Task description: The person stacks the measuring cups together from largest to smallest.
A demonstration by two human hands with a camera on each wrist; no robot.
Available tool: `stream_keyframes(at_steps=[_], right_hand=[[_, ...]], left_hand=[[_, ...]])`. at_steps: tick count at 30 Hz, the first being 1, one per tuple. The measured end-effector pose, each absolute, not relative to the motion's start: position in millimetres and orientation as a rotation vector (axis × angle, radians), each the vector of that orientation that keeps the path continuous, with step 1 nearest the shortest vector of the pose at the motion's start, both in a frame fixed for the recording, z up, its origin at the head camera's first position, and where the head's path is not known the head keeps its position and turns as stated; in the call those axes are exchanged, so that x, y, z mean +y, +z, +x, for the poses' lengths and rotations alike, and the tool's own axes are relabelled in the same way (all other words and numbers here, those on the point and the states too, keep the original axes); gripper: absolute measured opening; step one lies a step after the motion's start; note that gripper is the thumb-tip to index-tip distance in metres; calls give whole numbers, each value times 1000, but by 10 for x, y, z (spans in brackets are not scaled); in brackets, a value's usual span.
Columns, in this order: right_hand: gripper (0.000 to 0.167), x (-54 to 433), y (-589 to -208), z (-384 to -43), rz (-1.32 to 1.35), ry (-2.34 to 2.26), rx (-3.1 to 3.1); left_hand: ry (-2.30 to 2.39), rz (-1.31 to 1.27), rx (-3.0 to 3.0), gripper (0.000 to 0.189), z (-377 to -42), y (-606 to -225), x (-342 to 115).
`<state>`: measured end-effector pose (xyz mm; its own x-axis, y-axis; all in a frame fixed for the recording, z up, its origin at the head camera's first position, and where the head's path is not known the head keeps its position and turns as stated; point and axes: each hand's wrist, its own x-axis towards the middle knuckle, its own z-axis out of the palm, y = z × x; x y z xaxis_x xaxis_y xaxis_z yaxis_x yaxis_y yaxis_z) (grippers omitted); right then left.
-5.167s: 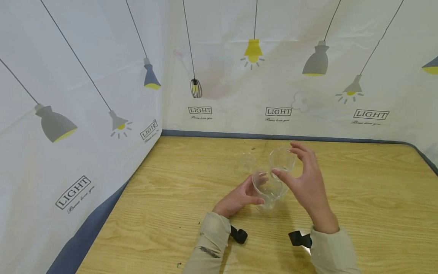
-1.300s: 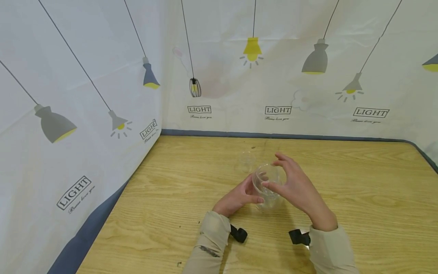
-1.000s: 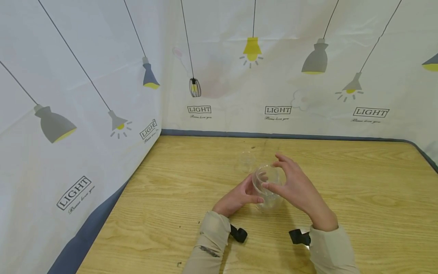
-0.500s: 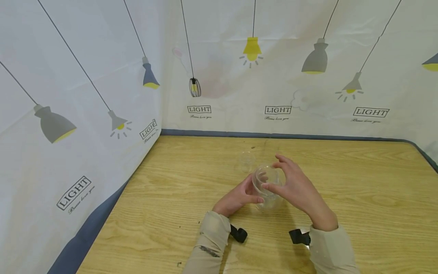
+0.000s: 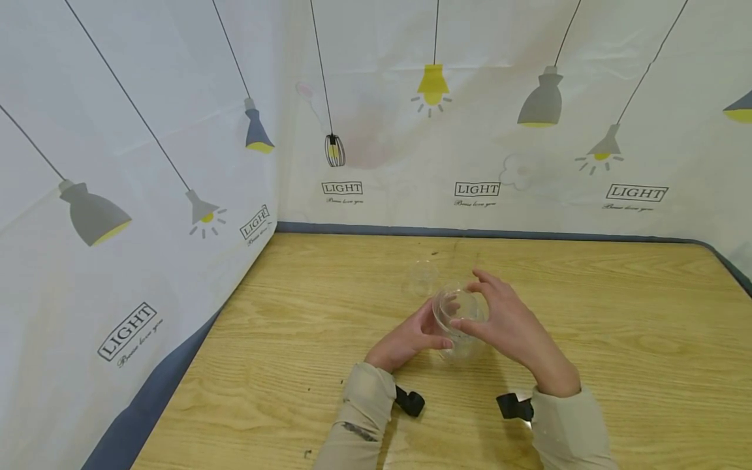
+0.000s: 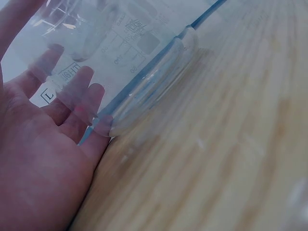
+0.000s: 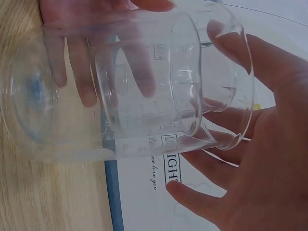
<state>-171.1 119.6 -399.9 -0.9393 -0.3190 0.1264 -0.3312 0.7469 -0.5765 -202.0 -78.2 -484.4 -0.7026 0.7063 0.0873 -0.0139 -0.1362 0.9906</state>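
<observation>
A large clear beaker (image 5: 463,352) with printed markings stands upright on the wooden table. My left hand (image 5: 405,336) holds it from the left, thumb on the near side and fingers behind, as the left wrist view shows through its wall (image 6: 149,82). Partly inside the large beaker sits a smaller clear beaker (image 7: 226,91), its rim sticking out above. Thumb and fingers of my right hand (image 5: 511,320) hold that smaller beaker near its rim. Behind and left of them, another small clear glass vessel (image 5: 423,277) is faintly visible on the table.
The wooden table (image 5: 634,326) meets a white printed curtain (image 5: 399,150) at the back and left, with a blue lower border (image 5: 364,228). Black wrist mounts (image 5: 410,401) show by both beige sleeves (image 5: 572,427).
Several seconds ago my right hand held the smaller beaker above and right of the large one; now it is down inside it. Over the last second it sinks only slightly. My left hand stays put.
</observation>
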Motion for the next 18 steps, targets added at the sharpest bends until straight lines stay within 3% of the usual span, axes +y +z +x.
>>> stream_keyframes(at_steps=[11,18], right_hand=[[71,1193,-3976,-1715,531,957,-2966],[71,1186,-3937,-1717,505,964,-2996]], left_hand=[[1884,761,1617,75,-1953,-4694,-797],[1894,724,1643,77,-2029,-4859,-777]])
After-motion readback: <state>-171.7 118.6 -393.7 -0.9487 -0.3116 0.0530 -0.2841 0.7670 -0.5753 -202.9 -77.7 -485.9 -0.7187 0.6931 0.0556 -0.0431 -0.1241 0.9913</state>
